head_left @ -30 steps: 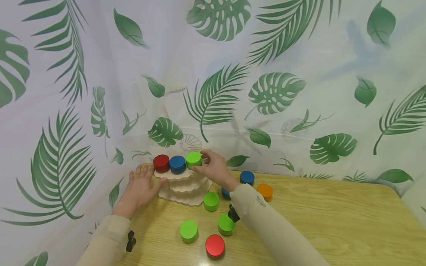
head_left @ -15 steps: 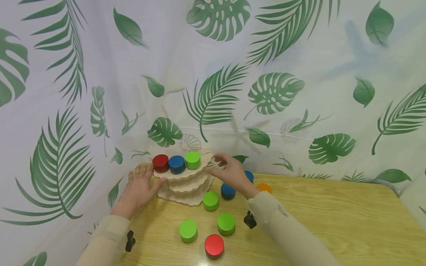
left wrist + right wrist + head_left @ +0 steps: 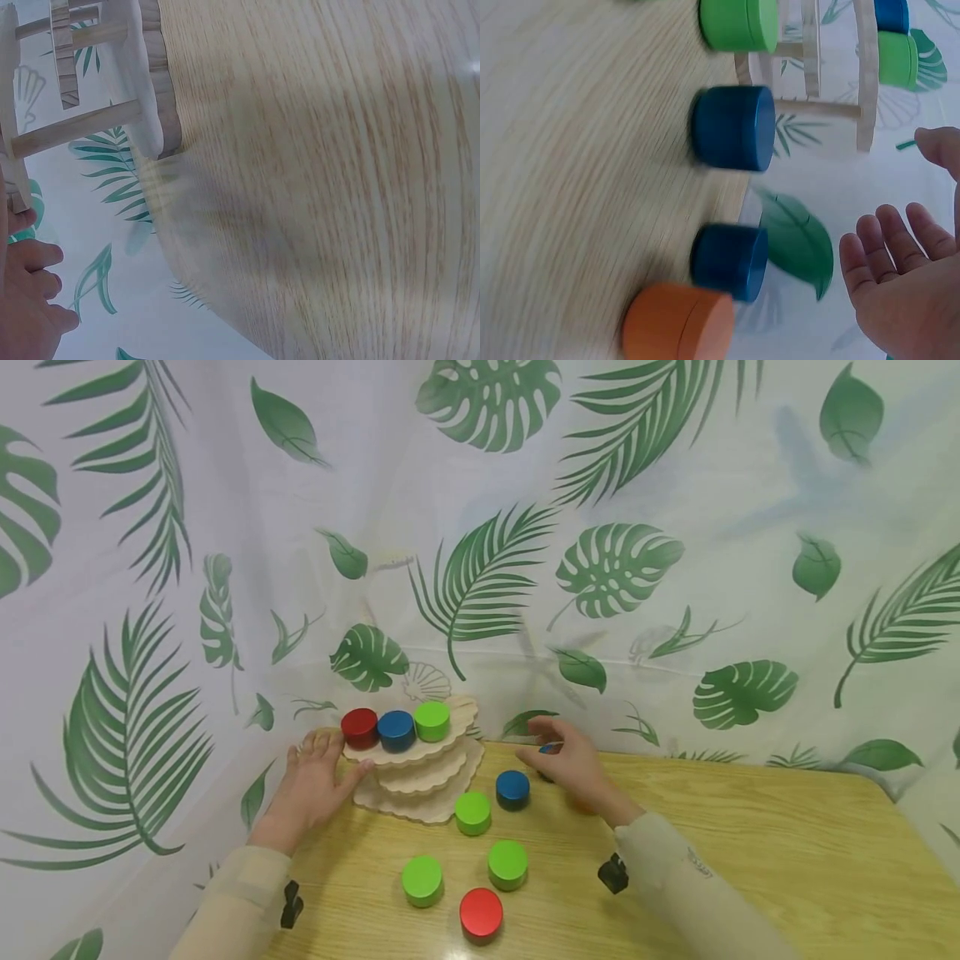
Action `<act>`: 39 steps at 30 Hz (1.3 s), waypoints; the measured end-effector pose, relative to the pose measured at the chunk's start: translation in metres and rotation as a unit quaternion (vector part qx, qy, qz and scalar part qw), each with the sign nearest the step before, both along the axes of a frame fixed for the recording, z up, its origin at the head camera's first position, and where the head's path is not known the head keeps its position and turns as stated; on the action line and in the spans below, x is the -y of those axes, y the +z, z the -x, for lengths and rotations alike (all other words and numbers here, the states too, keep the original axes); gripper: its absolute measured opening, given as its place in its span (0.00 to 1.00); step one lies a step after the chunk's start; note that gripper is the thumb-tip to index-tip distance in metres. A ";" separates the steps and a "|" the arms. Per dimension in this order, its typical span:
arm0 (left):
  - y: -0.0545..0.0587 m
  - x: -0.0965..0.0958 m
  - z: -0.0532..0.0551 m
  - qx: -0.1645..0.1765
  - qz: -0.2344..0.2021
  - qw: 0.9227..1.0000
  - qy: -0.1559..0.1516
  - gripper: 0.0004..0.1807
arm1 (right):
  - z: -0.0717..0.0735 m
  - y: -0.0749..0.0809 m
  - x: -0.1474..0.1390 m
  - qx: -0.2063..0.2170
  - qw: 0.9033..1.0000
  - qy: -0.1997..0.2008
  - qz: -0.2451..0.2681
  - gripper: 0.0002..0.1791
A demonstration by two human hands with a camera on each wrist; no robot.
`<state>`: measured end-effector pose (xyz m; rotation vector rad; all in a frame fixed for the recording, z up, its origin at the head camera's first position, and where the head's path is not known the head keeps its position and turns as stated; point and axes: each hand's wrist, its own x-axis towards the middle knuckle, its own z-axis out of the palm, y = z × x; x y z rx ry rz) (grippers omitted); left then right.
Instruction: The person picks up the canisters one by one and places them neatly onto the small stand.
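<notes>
A wooden three-tier stand with scalloped shelves bears a dark red tin, a blue tin and a green tin on its top tier. My left hand holds the left end of that tier, thumb at the front edge and fingers at the side. Its fingertips show beside the shelf. My right hand, fingers spread and loosely bent, is over a far blue tin without gripping it. This hand mostly hides the orange tin in the head view.
Right of the stand, another blue tin is on the wooden table. Several green tins and a red tin stand nearer the front. Leaf-patterned cloth backs the table.
My right hand has let go of the green tin on the top tier and moved right, to above the far blue tin. My left hand stays at the stand.
</notes>
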<state>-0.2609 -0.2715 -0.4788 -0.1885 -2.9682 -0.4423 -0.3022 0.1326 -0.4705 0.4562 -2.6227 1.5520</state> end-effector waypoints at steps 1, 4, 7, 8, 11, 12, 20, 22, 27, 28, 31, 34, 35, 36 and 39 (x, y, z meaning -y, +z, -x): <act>0.000 0.000 0.000 0.001 0.000 1.000 0.000 0.49 | -0.001 -0.001 -0.004 -0.005 1.000 -0.001 0.000 0.28; 0.000 0.001 0.000 0.003 0.000 1.000 0.001 0.50 | -0.003 -0.004 -0.016 -0.017 1.000 -0.004 -0.006 0.28; 0.000 0.001 -0.001 0.003 0.000 1.000 0.001 0.50 | -0.005 -0.006 -0.027 -0.017 1.000 -0.002 -0.005 0.29; 0.000 0.001 -0.001 0.003 0.001 1.000 0.002 0.50 | -0.006 -0.007 -0.031 -0.016 1.000 0.000 -0.005 0.29; -0.001 0.001 -0.001 0.004 0.002 1.000 0.002 0.50 | -0.008 -0.011 -0.042 -0.013 1.000 -0.002 -0.006 0.29; -0.001 0.001 -0.001 0.005 0.002 1.000 0.002 0.50 | -0.009 -0.013 -0.046 -0.013 1.000 -0.005 -0.006 0.28; -0.001 0.000 0.000 0.004 -0.001 1.000 0.000 0.50 | -0.016 -0.027 -0.074 0.002 0.999 -0.029 -0.015 0.30; -0.001 0.000 0.000 0.004 -0.002 1.000 -0.001 0.50 | -0.019 -0.029 -0.079 -0.001 0.999 -0.033 -0.018 0.29; 0.000 0.001 -0.002 0.004 -0.002 1.000 0.000 0.50 | -0.023 -0.034 -0.089 0.000 0.999 -0.041 -0.031 0.30; 0.000 0.001 -0.002 0.004 -0.003 1.000 0.000 0.50 | -0.023 -0.035 -0.090 0.002 0.999 -0.043 -0.033 0.30; 0.001 0.001 -0.003 0.003 -0.003 1.000 0.001 0.49 | -0.023 -0.040 -0.093 0.014 0.998 -0.048 -0.036 0.32; 0.001 0.001 -0.002 -0.001 -0.005 1.000 0.000 0.49 | -0.023 -0.046 -0.095 0.033 0.997 -0.050 -0.038 0.34; 0.001 0.000 -0.002 -0.002 -0.006 1.000 -0.001 0.49 | -0.024 -0.048 -0.095 0.039 0.997 -0.049 -0.040 0.34; 0.001 0.001 -0.002 -0.003 -0.006 1.000 -0.002 0.49 | -0.024 -0.050 -0.096 0.044 0.997 -0.048 -0.042 0.34; 0.000 0.000 -0.001 -0.005 -0.006 1.000 -0.004 0.49 | -0.027 -0.054 -0.098 0.058 0.996 -0.043 -0.043 0.35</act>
